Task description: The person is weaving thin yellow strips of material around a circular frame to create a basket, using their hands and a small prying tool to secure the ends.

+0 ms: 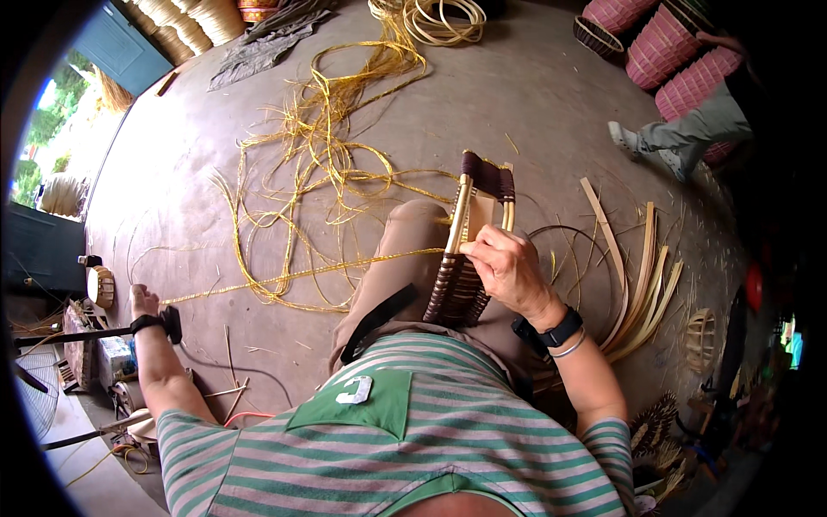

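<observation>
Between my knees stands a narrow wooden frame (pixel 458 293) partly woven with dark brown strands, with pale bare rods showing toward its top. My right hand (pixel 504 267) is closed at the frame's left rail, thumb and fingertips pressed where a yellow braided cord (pixel 362 260) meets it. My left hand (pixel 143 305) is stretched out to the far left, fingers closed on that cord, which runs almost straight across to the frame. Loose tangles of similar yellow cord (pixel 336 112) lie on the floor ahead of me.
At upper right, another person's grey-trousered leg (pixel 698 129) stands beside stacked pink baskets (pixel 646 47). Pale flat strips (pixel 646 284) lie to my right. Coiled cane (pixel 439 21) and straw-coloured bundles (pixel 185 26) are at the back. Tools and a fan (pixel 39 405) crowd the left near a doorway.
</observation>
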`<state>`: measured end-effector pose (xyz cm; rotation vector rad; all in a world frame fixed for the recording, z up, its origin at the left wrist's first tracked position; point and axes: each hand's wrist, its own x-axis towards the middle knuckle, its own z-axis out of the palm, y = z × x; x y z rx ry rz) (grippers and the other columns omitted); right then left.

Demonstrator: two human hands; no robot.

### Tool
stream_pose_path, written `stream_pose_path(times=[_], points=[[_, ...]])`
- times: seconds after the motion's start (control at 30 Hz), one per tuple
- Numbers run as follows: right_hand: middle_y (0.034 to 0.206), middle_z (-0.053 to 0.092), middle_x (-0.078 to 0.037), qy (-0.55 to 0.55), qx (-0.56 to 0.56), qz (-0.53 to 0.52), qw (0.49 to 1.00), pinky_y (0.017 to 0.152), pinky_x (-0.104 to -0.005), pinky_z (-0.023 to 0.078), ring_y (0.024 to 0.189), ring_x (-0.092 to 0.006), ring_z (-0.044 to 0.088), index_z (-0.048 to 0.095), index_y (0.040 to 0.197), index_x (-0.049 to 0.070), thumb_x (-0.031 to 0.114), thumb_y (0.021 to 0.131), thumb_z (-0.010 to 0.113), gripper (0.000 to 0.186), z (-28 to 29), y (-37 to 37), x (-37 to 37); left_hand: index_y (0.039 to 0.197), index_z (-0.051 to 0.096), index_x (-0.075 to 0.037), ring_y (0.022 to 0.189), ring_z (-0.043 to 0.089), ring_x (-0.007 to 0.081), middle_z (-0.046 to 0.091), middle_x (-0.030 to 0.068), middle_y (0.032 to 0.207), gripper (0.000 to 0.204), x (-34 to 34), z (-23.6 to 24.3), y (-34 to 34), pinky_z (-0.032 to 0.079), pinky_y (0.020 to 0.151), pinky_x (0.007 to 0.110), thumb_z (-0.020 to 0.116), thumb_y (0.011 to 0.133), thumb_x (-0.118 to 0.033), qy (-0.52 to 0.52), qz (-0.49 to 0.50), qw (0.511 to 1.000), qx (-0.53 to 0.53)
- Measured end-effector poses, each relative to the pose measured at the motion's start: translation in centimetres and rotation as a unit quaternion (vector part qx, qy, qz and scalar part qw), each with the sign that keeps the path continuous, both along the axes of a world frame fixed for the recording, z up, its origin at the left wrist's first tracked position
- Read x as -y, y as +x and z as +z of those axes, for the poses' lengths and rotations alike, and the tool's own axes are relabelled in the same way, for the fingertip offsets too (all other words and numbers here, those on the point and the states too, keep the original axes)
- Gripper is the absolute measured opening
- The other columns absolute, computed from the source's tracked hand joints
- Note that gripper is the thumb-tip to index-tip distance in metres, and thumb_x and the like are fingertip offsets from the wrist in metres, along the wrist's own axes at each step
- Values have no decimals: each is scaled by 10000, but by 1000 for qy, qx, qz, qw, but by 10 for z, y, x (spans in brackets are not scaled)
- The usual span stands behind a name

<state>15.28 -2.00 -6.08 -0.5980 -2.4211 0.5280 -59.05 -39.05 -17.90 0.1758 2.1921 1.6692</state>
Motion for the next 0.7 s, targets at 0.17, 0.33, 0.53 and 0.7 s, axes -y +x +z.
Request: stream_pose_path(times=[0.17, 0.33, 0.53, 0.7], points=[[708, 511, -75, 30, 29, -27, 999, 568, -350, 464, 642, -249, 568, 642, 842, 58, -42, 688, 631, 184, 0, -7, 7, 926, 617, -64, 640, 507, 209, 560, 45, 773, 417, -129, -6, 80, 445, 579, 335, 729, 651, -356, -147, -206, 959, -130], [713, 516, -79, 16, 26, -2, 1000, 578, -351, 468, 652, -251, 572, 649, 856, 57, -51, 693, 621, 197, -1, -11, 3, 1288, 414, 33, 1201, 407, 394, 420, 250, 1315, 811, -323, 43, 315, 359, 991, 446, 748, 693, -403, -380, -261, 755, -465], [721, 520, -84, 7, 29, -16, 999, 598, -353, 470, 674, -252, 572, 662, 854, 61, -64, 682, 618, 217, 1, -10, 5, 1135, 544, 29, 936, 588, 386, 609, 246, 972, 408, -356, 108, 519, 473, 851, 388, 547, 735, -53, 103, -642, 714, -259], [743, 522, -93, 0, 22, 2, 1000, 603, -360, 445, 691, -272, 563, 634, 847, 30, -46, 726, 614, 145, -4, -10, 2, 970, 668, -33, 572, 449, 88, 525, 11, 701, 392, -364, 75, 518, 391, 532, 233, 523, 918, -393, 51, -592, 796, 119]])
